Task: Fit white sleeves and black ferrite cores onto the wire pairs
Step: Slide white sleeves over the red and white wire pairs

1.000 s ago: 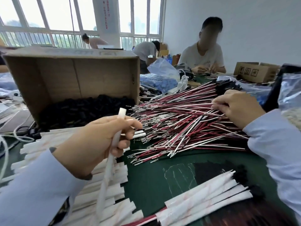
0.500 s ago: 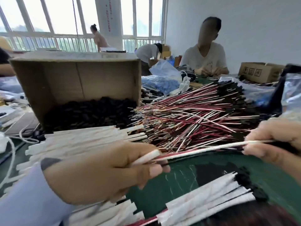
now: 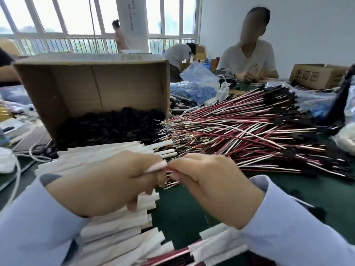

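The green table fills the lower frame. On it, at upper left, a cardboard box lies on its side and spills dull black ferrite cores. To the right of the box, a broad fan of thin, glossy red-and-white wire pairs points its bright metal terminals toward centre frame. The flat, papery white sleeves are stacked at lower left, under the left forearm. At centre the two hands meet almost knuckle to knuckle. The left hand has its fingers curled and clamps one sleeve between thumb and forefinger, with the open end poking out to the right. The right hand faces it, fingertips pinched on a red wire pair just beside that opening. The long axes of sleeve and wire look roughly in line, running left to right, so feeding the wire in means pushing it leftward. Blur hides whether the tips have entered the sleeve mouth; the terminals below the fingers may belong to this pair.
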{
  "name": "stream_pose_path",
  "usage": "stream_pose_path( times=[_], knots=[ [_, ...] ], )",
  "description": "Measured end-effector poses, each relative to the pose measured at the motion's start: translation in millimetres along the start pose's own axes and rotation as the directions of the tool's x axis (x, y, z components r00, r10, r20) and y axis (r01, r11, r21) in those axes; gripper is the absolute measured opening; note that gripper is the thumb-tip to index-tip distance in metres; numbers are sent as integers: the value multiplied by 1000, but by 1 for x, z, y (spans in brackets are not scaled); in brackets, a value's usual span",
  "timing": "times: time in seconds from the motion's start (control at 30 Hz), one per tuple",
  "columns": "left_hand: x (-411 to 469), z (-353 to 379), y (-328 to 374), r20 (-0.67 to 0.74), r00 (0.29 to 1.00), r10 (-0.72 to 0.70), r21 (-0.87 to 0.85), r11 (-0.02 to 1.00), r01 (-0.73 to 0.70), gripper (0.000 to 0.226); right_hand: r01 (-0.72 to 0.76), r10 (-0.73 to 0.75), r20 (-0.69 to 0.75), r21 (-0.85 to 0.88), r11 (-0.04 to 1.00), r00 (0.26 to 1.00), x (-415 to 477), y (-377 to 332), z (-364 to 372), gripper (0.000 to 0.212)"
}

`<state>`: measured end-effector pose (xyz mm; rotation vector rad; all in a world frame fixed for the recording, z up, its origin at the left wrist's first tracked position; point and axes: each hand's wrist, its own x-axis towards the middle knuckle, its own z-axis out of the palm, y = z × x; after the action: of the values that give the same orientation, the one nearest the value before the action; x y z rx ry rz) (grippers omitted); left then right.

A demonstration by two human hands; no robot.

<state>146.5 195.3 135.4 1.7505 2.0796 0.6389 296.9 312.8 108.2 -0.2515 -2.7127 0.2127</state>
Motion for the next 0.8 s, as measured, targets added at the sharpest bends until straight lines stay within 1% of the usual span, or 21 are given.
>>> stream_pose_path(
  times=[0.03,0.07,0.13,0.17,0.23,0.3,0.37,0.43,0.5,0.57,0.67,0.7,0.73,0.8],
  knots=[
    [1,-5,-5,-2,999,-47,-2,999,47,25,-9,10,-34,38,999,999,0,7,-3,30],
    [3,-7,-7,-20,999,-30,21,999,30,31,-27,33,-74,88,996,997,-3,14,-7,32],
    [10,-5,-12,-42,997,57,63,997,-55,42,-65,88,-127,178,982,988,-8,25,-8,34],
    [13,-1,-12,-41,994,106,71,992,-103,44,-59,90,-146,204,977,985,-9,26,-5,34],
    [16,9,-8,-41,983,178,80,981,-174,44,-36,86,-146,314,949,986,-7,24,5,33],
    [17,12,-11,-51,984,173,1,985,-173,45,25,56,-202,376,926,978,-5,21,8,30],
    [15,10,-15,-50,990,134,-87,987,-139,49,45,78,-280,409,911,957,-7,25,5,28],
    [11,9,-18,-95,986,138,-175,973,-153,38,38,115,-321,433,900,940,-10,30,0,28],
    [11,9,-18,-162,971,177,-165,965,-204,28,45,114,-316,455,889,942,-12,29,0,25],
    [11,10,-17,-152,974,168,-154,969,-191,26,73,92,-319,471,879,943,-14,25,1,25],
    [13,10,-19,-146,973,180,-113,974,-197,27,125,66,-370,470,874,927,-14,20,1,26],
    [13,9,-17,-135,979,152,-132,977,-169,25,137,62,-385,468,873,921,-14,19,0,26],
    [13,9,-16,-131,979,157,-151,973,-176,24,146,57,-398,461,875,916,-14,17,-1,25],
    [11,10,-12,-145,959,245,-134,955,-264,25,154,49,-411,447,881,911,-14,14,0,23]
  ],
)
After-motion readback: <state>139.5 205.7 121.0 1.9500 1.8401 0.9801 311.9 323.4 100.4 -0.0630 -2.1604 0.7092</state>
